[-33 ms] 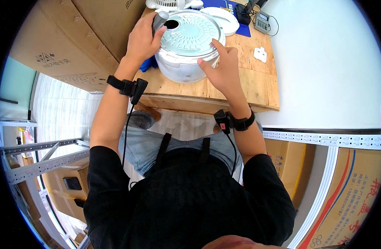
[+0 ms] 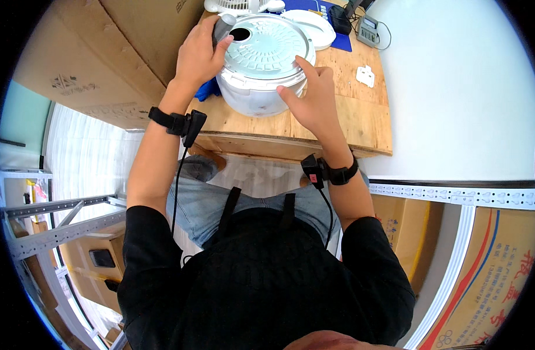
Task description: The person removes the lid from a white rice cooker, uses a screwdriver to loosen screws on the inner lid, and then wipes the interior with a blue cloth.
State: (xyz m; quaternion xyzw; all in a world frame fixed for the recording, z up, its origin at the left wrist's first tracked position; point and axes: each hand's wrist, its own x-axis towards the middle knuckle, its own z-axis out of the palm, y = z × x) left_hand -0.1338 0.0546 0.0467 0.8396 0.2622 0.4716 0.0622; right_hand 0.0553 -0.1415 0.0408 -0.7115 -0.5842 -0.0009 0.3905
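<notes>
A round white tub (image 2: 258,104) stands on a wooden table, topped by a pale blue-green translucent lid (image 2: 273,49) with ribbed markings. Near the lid's left edge is a round dark opening (image 2: 240,34). My left hand (image 2: 198,55) is closed round a grey cylindrical handle (image 2: 223,28) beside that opening; whether the handle joins the lid is hidden by my fingers. On the right side my right hand (image 2: 317,96) grips the tub's rim, its index finger on the lid's edge and its thumb lower down on the near side.
Behind the tub lie a white slotted basket (image 2: 239,6) and a white round plate-like part (image 2: 321,29). A small grey device (image 2: 369,32) with a cable and a white flat piece (image 2: 365,76) are to the right. A large cardboard box (image 2: 121,64) borders the table's left. Blue material (image 2: 208,90) shows beside the tub.
</notes>
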